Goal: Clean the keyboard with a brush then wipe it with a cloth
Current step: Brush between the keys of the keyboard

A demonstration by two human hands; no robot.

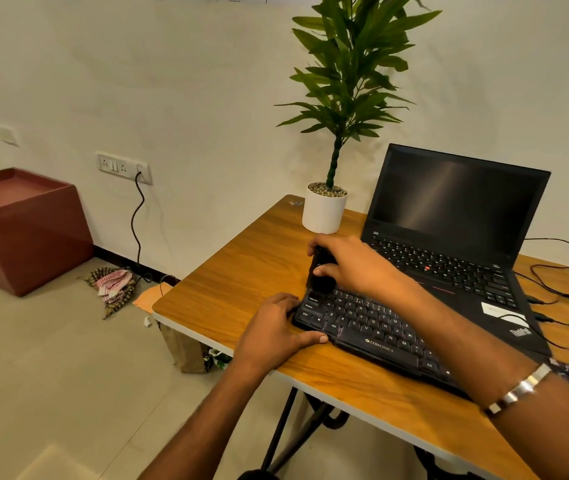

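Note:
A black Zebronics keyboard (373, 327) lies at an angle on the wooden table (241, 271), in front of an open laptop. My left hand (272, 330) grips the keyboard's left end, thumb along its front edge. My right hand (352, 265) is shut on a black brush (321, 271), held upright with its bristle end down on the keyboard's top-left corner. A checked cloth (113, 282) lies crumpled on the floor by the wall, left of the table.
A black laptop (456, 237) stands open behind the keyboard, with cables (560, 271) trailing to its right. A white potted plant (324, 209) sits at the table's back corner. A red-brown cabinet (23, 230) stands at left. A paper bag (186, 348) sits under the table.

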